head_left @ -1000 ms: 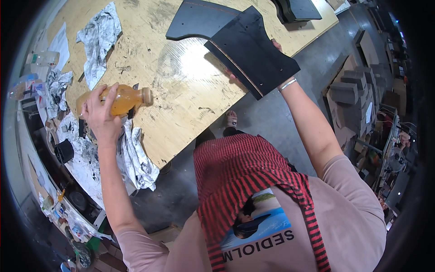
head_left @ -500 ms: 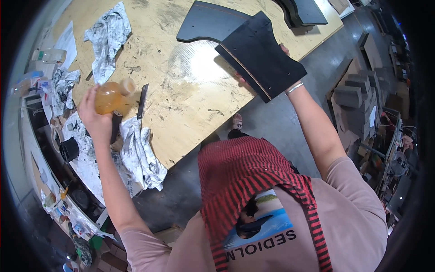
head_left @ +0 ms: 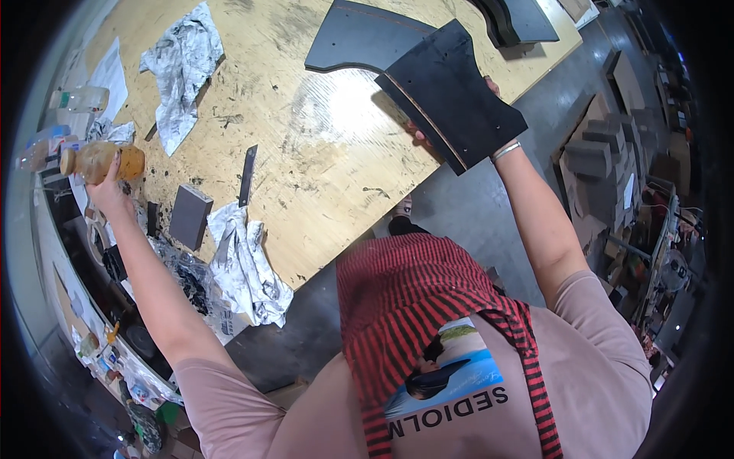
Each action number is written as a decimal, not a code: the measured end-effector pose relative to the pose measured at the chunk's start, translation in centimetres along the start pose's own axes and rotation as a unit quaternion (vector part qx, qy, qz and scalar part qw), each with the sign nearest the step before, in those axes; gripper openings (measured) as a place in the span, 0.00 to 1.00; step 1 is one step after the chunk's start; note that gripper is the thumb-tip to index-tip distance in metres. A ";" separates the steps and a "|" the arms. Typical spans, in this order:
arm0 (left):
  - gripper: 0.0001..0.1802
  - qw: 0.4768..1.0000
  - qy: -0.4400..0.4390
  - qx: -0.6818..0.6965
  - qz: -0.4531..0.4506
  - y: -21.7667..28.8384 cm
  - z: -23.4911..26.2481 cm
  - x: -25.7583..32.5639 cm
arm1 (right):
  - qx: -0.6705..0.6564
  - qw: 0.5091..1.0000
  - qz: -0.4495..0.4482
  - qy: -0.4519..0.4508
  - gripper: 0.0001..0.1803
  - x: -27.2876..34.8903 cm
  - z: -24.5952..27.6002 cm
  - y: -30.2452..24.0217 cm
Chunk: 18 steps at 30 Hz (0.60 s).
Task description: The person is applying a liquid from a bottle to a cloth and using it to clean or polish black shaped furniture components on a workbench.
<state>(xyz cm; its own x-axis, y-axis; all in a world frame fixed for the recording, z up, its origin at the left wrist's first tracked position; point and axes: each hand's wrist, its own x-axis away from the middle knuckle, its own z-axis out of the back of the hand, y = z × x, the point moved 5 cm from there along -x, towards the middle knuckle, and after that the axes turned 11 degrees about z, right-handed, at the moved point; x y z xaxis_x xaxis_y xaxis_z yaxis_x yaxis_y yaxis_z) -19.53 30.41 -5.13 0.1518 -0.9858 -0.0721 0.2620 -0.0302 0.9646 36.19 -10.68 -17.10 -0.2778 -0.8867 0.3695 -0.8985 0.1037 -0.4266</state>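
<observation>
My left hand is closed around an amber plastic bottle at the table's left edge. The bottle lies sideways in my grip, its capped neck toward the left, with orange-brown contents. My right hand supports a black panel with curved sides from beneath. Only some fingertips and the wrist show past the panel's edges. A thin brownish line runs along the panel's left edge, and small holes dot its face. Behind it, a second dark panel lies on the table, partly covered.
The pale worktable bears stained rags, a dark block and a flat black strip. Another crumpled rag overhangs the near edge. More curved black pieces sit at the far right. A clear bottle stands far left. Stacked boards rest on the floor.
My left hand has moved left with the bottle and turned it, so its neck now points left instead of right. The dark block is uncovered. The held panel stays nearly in place.
</observation>
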 end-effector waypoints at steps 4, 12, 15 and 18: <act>0.29 0.955 0.193 -0.223 0.025 -1.3 3.8 2.3 | 0.012 0.998 0.052 0.042 0.26 0.5 1.1 -0.8; 0.11 0.881 -0.145 -0.431 -0.129 3.4 -11.9 24.9 | -0.042 0.995 -0.076 -0.048 0.26 0.8 -1.5 1.0; 0.09 0.863 -0.116 -0.487 -0.070 3.5 -12.8 25.8 | -0.037 0.993 -0.089 -0.069 0.26 0.9 -2.4 1.3; 0.09 0.856 -0.092 -0.505 -0.058 4.2 -13.6 26.2 | -0.034 0.993 -0.089 -0.073 0.26 1.0 -2.6 1.2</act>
<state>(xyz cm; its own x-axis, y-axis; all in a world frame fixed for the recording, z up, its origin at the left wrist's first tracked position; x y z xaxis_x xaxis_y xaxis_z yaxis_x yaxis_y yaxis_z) -1.55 6.71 -6.40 -0.0604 -0.9979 -0.0220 0.9699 -0.0639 0.2350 33.95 -10.24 -15.10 -0.0644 -0.9489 0.3090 -0.9510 -0.0355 -0.3072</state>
